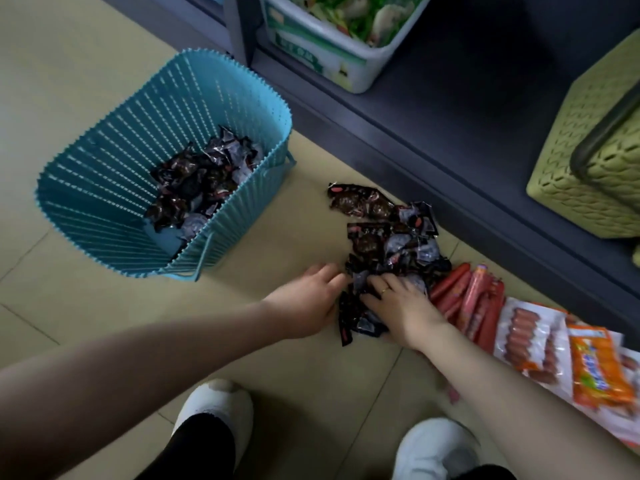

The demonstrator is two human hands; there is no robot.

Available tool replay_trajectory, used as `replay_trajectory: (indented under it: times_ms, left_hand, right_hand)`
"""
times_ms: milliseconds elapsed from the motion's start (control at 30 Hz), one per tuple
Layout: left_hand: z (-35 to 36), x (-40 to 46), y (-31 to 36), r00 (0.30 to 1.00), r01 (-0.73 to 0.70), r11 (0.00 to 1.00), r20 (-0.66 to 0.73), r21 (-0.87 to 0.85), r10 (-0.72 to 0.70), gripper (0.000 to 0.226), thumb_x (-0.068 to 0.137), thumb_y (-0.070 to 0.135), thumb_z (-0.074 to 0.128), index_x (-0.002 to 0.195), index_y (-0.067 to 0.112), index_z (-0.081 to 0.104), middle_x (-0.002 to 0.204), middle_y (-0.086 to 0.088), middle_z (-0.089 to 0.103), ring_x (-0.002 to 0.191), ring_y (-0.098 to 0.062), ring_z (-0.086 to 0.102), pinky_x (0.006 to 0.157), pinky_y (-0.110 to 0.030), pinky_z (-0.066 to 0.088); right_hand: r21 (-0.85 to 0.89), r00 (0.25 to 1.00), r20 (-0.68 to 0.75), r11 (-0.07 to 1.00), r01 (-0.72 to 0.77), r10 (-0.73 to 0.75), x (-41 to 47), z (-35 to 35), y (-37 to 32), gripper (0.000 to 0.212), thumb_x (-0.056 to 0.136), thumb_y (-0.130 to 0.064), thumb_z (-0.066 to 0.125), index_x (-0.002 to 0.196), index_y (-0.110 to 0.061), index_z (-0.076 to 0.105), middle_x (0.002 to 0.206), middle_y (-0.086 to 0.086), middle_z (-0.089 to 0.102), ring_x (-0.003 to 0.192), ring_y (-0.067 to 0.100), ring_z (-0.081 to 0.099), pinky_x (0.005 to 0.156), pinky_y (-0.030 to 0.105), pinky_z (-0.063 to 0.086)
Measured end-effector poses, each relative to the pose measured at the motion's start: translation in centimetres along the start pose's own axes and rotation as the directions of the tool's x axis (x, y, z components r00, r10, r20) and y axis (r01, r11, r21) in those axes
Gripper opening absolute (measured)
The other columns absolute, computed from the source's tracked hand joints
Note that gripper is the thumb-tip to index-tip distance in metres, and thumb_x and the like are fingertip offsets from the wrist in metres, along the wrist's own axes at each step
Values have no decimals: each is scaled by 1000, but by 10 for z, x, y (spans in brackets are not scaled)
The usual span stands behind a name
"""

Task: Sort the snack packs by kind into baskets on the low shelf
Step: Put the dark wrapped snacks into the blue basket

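While both hands work at floor level, the pile of dark snack packs (388,244) lies on the beige tiled floor (86,81), between the blue basket (114,174) and the shelf base. Packs: small, glossy, crinkled foil-type film, black/brown w/ red marks, irregular edges.

Left hand (308,303): fingers extended, tips touching the pile's left edge; no pack gripped. Right hand (398,303): palm down on the near end of the pile, fingers curled into the packs, grasping several; ring on one finger.

Blue basket: ribbed, slotted plastic, rounded-rectangular, serrated rim; stands on the floor left of the pile, apart from it. Contains more dark packs (201,181) of the same kind.

Right of the pile, just beside the right hand: loose red sausage sticks (467,296), cylindrical, smooth casing. Further right: clear bag of short sausages (530,337), then orange printed pack (595,368).

Low shelf (450,98): dark, flat, matt. On it: white plastic bin (311,53) w/ green-packaged items, and green woven-pattern basket (588,168) w/ dark handle.

White slippers (214,407) at bottom edge.
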State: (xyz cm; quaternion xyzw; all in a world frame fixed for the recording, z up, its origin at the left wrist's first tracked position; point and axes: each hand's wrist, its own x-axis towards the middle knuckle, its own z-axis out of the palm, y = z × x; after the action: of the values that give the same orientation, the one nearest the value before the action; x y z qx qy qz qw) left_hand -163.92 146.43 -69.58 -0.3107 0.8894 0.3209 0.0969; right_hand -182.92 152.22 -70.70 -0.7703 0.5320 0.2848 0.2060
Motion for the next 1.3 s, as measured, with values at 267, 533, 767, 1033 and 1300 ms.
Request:
replay_trajectory:
  times_ms: [267, 533, 767, 1033, 1300]
  left_hand:
    - [10, 63, 10, 994, 29, 965, 97, 260, -56, 62, 91, 29, 50, 145, 17, 21, 151, -12, 13, 136, -29, 19, 108, -37, 22]
    - [22, 79, 2, 982, 123, 919, 86, 374, -166, 59, 90, 31, 53, 140, 19, 24, 135, -14, 37, 124, -32, 38, 96, -38, 35]
    - [29, 49, -24, 948, 281, 931, 86, 235, -308, 48, 91, 32, 50, 130, 11, 33, 118, -11, 59, 113, -27, 51, 87, -32, 38]
    - [-47, -25, -29, 937, 281, 897, -104, -341, -334, 28, 87, 34, 58, 95, 11, 42, 81, -4, 59, 75, -24, 58, 60, -27, 34]
    - [-136, -104, -46, 656, 362, 829, -515, -426, -551, 28, 74, 38, 61, 75, 18, 41, 58, 8, 47, 52, -10, 46, 46, -22, 33]
  right_hand:
    - [716, 866, -205, 673, -186, 457, -14, 3, 15, 47, 81, -30, 70, 119, -17, 47, 121, 1, 55, 107, 24, 56, 77, 31, 44]
    - [908, 760, -196, 408, -98, 620, -24, -16, 28, 52, 80, -36, 71, 122, -18, 47, 100, -6, 57, 84, 9, 55, 59, 9, 35]
    - [892, 828, -217, 450, -47, 516, -2, -40, 8, 46, 81, -37, 70, 118, -21, 48, 97, -4, 58, 79, 9, 53, 58, 10, 33]
    - [889, 760, -391, 427, 167, 518, 15, -123, -15, 40, 82, -31, 69, 115, -22, 50, 96, -15, 54, 77, -16, 48, 63, -2, 36]
    - [786, 696, -585, 503, 359, 417, 73, -215, -62, 41, 87, -25, 64, 121, -17, 43, 109, -11, 53, 90, -9, 53, 69, 5, 40]
